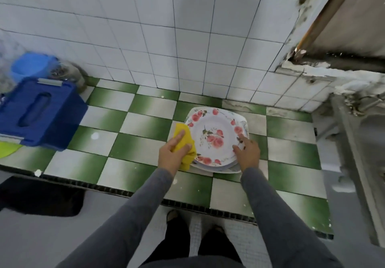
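Observation:
A stack of white plates stands on the green and white checkered counter (145, 126); the top plate (216, 126) has pink rose prints. My left hand (171, 153) grips a folded yellow cloth (185, 137) at the stack's left edge. My right hand (248, 151) rests on the right rim of the top plate with its fingers fairly straight. A larger squarish plate (242, 118) lies at the bottom of the stack.
A dark blue plastic box (41, 113) with a handle slot sits at the counter's left, a light blue tub (29, 66) behind it. White tiled wall (166, 38) backs the counter. A grey sink unit (358, 142) stands at the right. A lime green item (8, 148) lies far left.

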Motion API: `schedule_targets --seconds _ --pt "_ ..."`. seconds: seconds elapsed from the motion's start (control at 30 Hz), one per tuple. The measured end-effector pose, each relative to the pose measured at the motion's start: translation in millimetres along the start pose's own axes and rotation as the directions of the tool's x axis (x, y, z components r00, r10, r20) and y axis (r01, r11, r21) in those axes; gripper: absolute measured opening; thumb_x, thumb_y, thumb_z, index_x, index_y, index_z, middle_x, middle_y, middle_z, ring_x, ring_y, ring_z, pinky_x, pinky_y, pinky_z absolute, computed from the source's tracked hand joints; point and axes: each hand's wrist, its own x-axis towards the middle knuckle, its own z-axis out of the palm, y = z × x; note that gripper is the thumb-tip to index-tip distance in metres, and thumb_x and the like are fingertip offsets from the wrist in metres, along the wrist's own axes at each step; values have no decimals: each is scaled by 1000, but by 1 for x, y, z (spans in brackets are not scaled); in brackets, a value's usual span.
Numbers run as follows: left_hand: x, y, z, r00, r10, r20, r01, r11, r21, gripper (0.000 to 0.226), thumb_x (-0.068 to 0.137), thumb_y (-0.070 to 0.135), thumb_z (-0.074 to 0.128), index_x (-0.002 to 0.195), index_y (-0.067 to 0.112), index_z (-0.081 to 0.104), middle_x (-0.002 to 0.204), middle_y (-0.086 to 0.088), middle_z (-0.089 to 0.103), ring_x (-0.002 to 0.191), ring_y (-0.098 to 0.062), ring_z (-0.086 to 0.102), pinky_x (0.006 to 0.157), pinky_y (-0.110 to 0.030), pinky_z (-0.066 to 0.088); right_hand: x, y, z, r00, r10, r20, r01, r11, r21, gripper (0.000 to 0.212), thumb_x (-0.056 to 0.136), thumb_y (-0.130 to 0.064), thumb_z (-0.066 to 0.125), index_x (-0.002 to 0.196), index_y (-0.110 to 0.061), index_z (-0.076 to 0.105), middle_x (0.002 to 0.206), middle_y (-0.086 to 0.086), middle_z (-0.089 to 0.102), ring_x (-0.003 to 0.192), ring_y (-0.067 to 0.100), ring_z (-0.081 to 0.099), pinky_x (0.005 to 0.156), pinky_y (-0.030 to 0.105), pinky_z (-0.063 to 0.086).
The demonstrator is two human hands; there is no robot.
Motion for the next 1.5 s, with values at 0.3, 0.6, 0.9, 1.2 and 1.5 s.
schedule_targets --seconds 0.3,0.6,0.9,1.2,1.5 --pt "17 -3 -3 999 -11 45 11 1000 -16 49 86 10 75 129 32 63 141 -7 56 122 -28 57 103 -46 50 0 -5 4 1000 28 13 -28 1000 13 58 94 -18 69 148 -17 48 137 12 39 128 29 45 105 29 40" --pt "16 -9 3 999 -20 30 21 1000 -18 49 87 11 74 130 31 63 141 -6 55 123 -27 57 104 -46 50 3 -11 0 1000 9 -14 -11 989 -146 52 96 -15 66 145 -17 48 132 17 47 123 34 52 103 36 44" --pt "22 -13 8 1000 19 -8 -20 998 -65 49 87 8 73 131 28 63 136 -3 57 120 -25 58 102 -41 51 10 -12 0 999 -3 -35 -5 975 -221 36 94 -14 64 128 -16 53 127 16 47 110 39 58 96 40 48" --pt "34 -13 2 1000 25 -10 -26 995 -96 51 87 7 73 134 25 61 135 -2 56 116 -22 58 97 -36 53 16 -3 -14 999 -31 -32 29 997 -69 22 87 -4 59 103 -18 52 114 7 57 93 26 52 78 26 36" --pt "45 -17 -6 1000 10 2 -10 995 -94 50 85 12 76 130 31 63 143 -4 53 122 -28 55 104 -48 50 13 6 -22 996 -26 -80 36 991 129 39 88 2 58 123 -16 61 116 1 59 101 18 52 82 21 39"
